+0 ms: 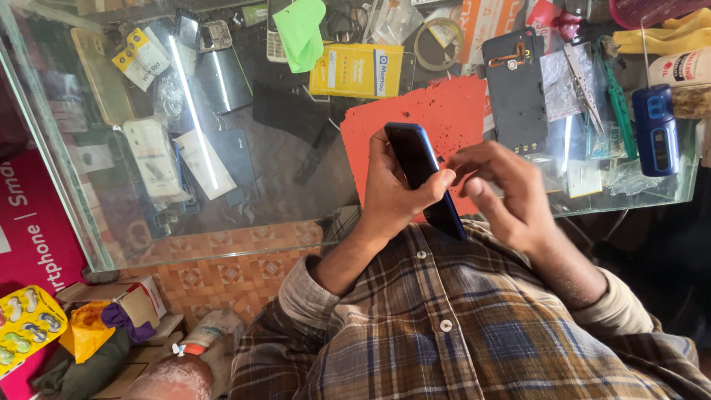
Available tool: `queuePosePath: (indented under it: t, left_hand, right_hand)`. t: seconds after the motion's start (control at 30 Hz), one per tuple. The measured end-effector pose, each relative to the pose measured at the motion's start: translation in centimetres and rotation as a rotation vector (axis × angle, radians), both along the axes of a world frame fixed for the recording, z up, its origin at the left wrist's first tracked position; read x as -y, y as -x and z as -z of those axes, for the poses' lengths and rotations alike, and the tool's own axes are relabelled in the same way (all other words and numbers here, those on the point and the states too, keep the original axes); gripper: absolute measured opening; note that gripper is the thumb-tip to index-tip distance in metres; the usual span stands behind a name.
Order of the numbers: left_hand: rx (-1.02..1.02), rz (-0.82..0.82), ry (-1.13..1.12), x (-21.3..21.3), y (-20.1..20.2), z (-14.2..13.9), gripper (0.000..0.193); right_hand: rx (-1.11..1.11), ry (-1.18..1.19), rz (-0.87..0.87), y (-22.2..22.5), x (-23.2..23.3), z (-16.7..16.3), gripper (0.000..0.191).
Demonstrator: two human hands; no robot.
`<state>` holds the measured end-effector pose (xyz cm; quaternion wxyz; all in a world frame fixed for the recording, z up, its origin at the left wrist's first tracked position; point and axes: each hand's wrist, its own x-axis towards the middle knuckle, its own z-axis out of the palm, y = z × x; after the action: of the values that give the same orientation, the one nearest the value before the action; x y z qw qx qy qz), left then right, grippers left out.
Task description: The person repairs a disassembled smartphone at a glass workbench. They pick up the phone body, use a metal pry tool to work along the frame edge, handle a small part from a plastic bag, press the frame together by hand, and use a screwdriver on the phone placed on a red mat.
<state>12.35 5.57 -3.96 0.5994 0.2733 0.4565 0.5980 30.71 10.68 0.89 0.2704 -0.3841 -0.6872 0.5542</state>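
Note:
A dark blue smartphone (421, 169) is gripped edge-on in my left hand (392, 196), thumb on its right side, held above a red mat (444, 111) on the glass counter. My right hand (503, 189) is just to the phone's right, its fingers curled with the fingertips pinched at the phone's edge. Whether something tiny sits between those fingertips cannot be made out. Both sleeves are plaid flannel.
The glass counter (281, 178) carries a yellow box (357, 70), a green cloth (300, 30), a dark phone back panel (515, 89), tweezers (585, 85), a green-handled tool (617, 96), a blue gadget (655, 130) and a tape roll (437, 41). Cardboard boxes (133, 304) lie on the floor at the left.

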Motion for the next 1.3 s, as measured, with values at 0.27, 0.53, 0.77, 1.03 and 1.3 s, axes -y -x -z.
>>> queuePosePath:
  t: [0.27, 0.53, 0.77, 1.03, 1.3]
  left_hand:
    - [0.009, -0.061, -0.082, -0.2, 0.1, -0.4, 0.075]
    - [0.025, 0.021, 0.079, 1.0, 2.7, -4.9, 0.051]
    - [-0.349, 0.055, -0.098, -0.5, 4.0, -4.8, 0.029]
    - [0.198, 0.217, 0.063, -0.8, 4.3, -4.8, 0.037]
    - [0.353, 0.241, -0.119, -2.8, 4.9, -0.5, 0.068]
  right_hand:
    - [-0.435, 0.708, -0.021, 2.4, 1.2, 2.7, 0.082]
    - [-0.892, 1.214, -0.31, 1.7, 0.0, 3.5, 0.082]
    - [-0.817, 1.294, -0.36, 2.1, -0.4, 2.8, 0.081]
    - [-0.83, 1.369, -0.309, 2.7, -0.3, 3.8, 0.075]
    - [-0.863, 1.417, -0.292, 3.0, -0.4, 4.1, 0.073]
